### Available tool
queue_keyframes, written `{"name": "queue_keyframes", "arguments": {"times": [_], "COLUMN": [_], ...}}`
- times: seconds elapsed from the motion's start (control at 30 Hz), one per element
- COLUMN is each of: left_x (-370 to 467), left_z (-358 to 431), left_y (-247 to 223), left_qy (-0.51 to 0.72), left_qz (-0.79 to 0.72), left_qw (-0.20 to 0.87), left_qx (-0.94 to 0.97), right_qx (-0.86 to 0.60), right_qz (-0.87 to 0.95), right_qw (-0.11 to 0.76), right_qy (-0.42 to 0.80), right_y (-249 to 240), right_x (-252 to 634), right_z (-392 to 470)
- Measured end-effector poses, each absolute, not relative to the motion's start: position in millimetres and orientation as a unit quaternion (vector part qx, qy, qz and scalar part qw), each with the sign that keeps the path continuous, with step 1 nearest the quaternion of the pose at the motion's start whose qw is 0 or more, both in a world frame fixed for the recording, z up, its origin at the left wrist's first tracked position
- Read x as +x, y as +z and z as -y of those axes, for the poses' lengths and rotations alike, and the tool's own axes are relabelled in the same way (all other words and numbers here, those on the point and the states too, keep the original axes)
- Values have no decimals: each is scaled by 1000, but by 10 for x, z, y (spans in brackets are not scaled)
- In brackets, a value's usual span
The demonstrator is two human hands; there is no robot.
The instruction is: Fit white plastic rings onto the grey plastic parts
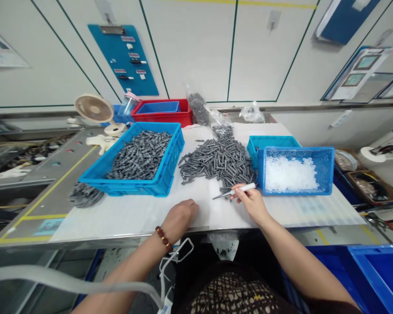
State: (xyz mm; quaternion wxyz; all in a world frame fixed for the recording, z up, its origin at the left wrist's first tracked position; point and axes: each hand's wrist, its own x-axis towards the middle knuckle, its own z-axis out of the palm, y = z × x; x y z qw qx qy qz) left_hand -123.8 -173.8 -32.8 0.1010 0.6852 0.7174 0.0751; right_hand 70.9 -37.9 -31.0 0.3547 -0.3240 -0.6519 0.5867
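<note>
My right hand [250, 203] is closed around a slim pointed tool [248, 187] with a white handle; its thin grey tip points left over the white sheet. Just beyond it lies a loose pile of grey screw-like plastic parts [218, 159]. Near the front of the table rests my left hand [181, 216], fingers curled and turned down, so whatever they hold is hidden. To its upper left stands a blue crate [165, 185] full of similar grey parts. A blue bin [298, 188] of small translucent white rings sits right of my right hand.
A white foam sheet [127, 218] covers the table. Behind stand a teal bin [275, 140], plastic bags of parts [198, 107], a red bin [186, 114] and a small fan [94, 109]. A grey bundle [85, 195] lies at left. A white cable [68, 283] crosses the lower left.
</note>
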Motion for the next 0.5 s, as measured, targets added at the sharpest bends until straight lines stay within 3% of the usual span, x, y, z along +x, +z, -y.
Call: {"name": "queue_keyframes", "arguments": {"times": [0.13, 0.3, 0.5], "left_x": [-1202, -1082, -1032], "left_z": [1600, 1437, 1370], "left_y": [-369, -408, -445], "left_qy": [235, 305, 407], "left_qz": [-738, -743, -727], "left_qw": [147, 174, 266], "left_qx": [615, 569, 485], "right_qx": [-333, -368, -410], "right_qz": [660, 641, 503], "right_qw": [344, 320, 309], "right_qy": [579, 592, 695], "right_y": [-401, -448, -421], "right_x": [690, 689, 628], "right_z": [400, 408, 428]}}
